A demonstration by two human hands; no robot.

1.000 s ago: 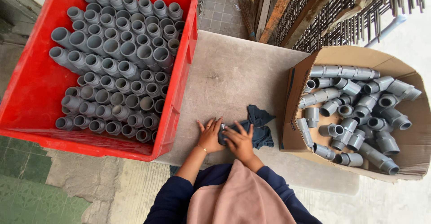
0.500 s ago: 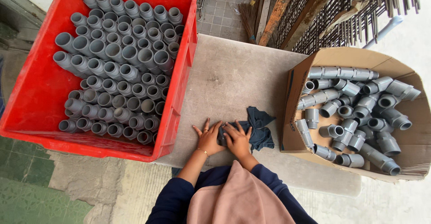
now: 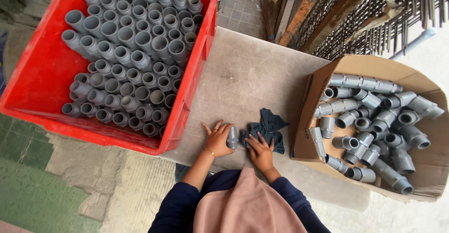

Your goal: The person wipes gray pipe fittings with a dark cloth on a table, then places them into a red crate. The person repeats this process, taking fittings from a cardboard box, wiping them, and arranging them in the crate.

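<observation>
Left hand (image 3: 218,139) grips a grey pipe fitting (image 3: 232,137) upright on the grey table (image 3: 243,81); right hand (image 3: 260,151) lies flat with fingers spread on the dark blue rag (image 3: 269,128) just beside it, grasping nothing firmly. Judging by counts, the red crate (image 3: 42,69) at left is packed with fittings while the cardboard box (image 3: 322,74) at right remains roughly half full, so plenty left. Versus earlier: hands and rag barely shifted, fitting now stands clear of the rag.
</observation>
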